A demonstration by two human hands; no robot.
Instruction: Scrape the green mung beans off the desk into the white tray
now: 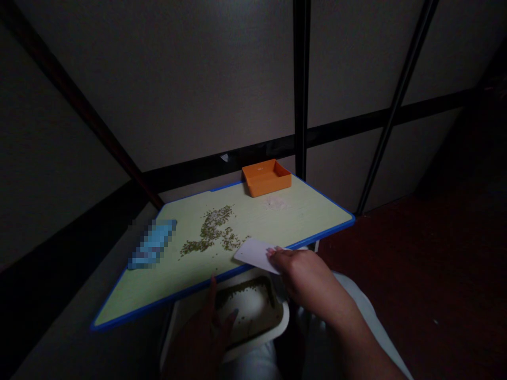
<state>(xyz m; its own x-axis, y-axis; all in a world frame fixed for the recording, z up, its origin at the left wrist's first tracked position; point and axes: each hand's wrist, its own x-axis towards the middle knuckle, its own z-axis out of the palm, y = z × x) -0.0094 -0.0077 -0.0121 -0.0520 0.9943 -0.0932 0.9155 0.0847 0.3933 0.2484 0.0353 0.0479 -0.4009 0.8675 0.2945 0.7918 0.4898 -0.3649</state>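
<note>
My right hand (303, 269) pinches a thin white card (257, 254) between thumb and fingers. The card lies low over the front edge of a pale yellow board (309, 216) with a blue rim. Its left tip is close to loose greenish-brown seeds or grains (216, 227) scattered over the middle of the board. Below that edge a white tray (283, 319) sits at my lap, with similar grains along its inner sides. Dark in shadow, my left hand (212, 330) is over the tray's left part, fingers apart; whether it touches the tray I cannot tell.
An open orange box (269, 184) stands at the board's back right corner, with a small pale heap (277, 203) before it. A blurred blue packet (153, 245) lies at the left edge. Panelled walls (222, 79) rise behind; dark red floor (431, 264) extends right.
</note>
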